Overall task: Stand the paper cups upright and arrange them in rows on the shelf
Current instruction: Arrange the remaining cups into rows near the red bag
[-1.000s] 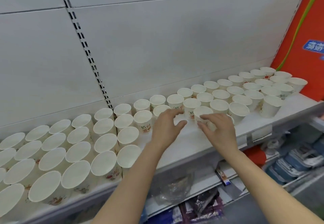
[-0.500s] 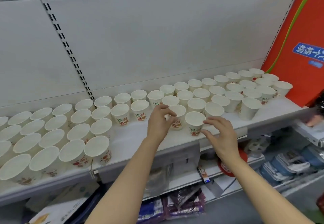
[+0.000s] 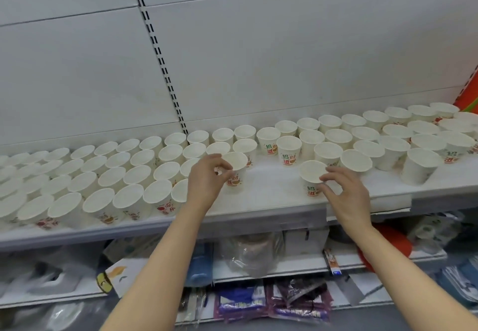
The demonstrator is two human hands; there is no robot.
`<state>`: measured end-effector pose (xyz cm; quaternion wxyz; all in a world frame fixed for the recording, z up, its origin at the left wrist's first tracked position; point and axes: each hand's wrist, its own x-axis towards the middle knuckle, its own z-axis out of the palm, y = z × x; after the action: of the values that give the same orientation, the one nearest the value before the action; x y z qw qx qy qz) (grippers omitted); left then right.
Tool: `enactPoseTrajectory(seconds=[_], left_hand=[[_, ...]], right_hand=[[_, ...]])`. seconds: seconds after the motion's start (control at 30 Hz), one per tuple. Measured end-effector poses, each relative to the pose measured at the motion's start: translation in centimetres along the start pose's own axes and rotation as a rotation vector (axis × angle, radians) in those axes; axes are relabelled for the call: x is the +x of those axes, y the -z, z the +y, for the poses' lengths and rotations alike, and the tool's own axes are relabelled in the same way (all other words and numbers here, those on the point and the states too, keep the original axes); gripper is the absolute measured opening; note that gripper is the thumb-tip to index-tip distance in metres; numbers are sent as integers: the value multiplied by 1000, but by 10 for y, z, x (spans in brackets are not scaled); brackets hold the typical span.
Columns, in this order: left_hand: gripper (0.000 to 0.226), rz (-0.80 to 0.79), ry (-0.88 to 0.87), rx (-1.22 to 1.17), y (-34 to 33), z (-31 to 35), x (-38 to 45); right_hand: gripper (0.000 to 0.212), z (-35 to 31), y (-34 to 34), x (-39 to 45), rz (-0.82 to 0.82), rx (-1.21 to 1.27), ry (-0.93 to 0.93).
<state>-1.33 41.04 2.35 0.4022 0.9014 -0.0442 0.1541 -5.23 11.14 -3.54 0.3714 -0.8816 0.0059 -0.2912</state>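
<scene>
Several white paper cups with red and green print stand upright in rows along the white shelf (image 3: pixel 271 201). My left hand (image 3: pixel 207 180) grips one upright cup (image 3: pixel 236 167) by its rim and side at the right end of the left block of cups (image 3: pixel 103 175). My right hand (image 3: pixel 344 191) pinches another upright cup (image 3: pixel 311 175) that stands alone near the shelf's front, just ahead of the right block of cups (image 3: pixel 375 139). A bare stretch of shelf lies between the two held cups.
The white back panel (image 3: pixel 258 59) with a slotted upright rises behind the cups. An orange board (image 3: pixel 469 92) leans at the far right. Lower shelves (image 3: pixel 245 273) hold bags, boxes and packets beneath the front edge.
The two hands have spread apart. My left hand carried a cup leftward to the left block, and my right hand now pinches the lone front cup. The camera view shifted left.
</scene>
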Motion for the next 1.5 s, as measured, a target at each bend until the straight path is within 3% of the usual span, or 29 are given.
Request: enactPoseTrajectory(seconds=[0.23, 0.5, 0.9, 1.17, 1.33, 1.5], left_hand=[[10, -43, 8, 223, 15, -9, 0], [15, -97, 17, 327, 18, -18, 7], [8, -168, -58, 392, 8, -31, 21], [10, -148, -147, 385, 1, -39, 23], [27, -74, -212, 367, 0, -31, 24], [32, -53, -340, 338, -20, 0, 33]], right_hand=[[13, -55, -47, 11, -112, -16, 173], [10, -94, -95, 23, -280, -129, 132], [6, -95, -113, 29, -187, -184, 116], [10, -88, -121, 27, -109, -225, 229], [24, -82, -112, 24, -72, -258, 311], [25, -54, -73, 26, 75, -269, 339]])
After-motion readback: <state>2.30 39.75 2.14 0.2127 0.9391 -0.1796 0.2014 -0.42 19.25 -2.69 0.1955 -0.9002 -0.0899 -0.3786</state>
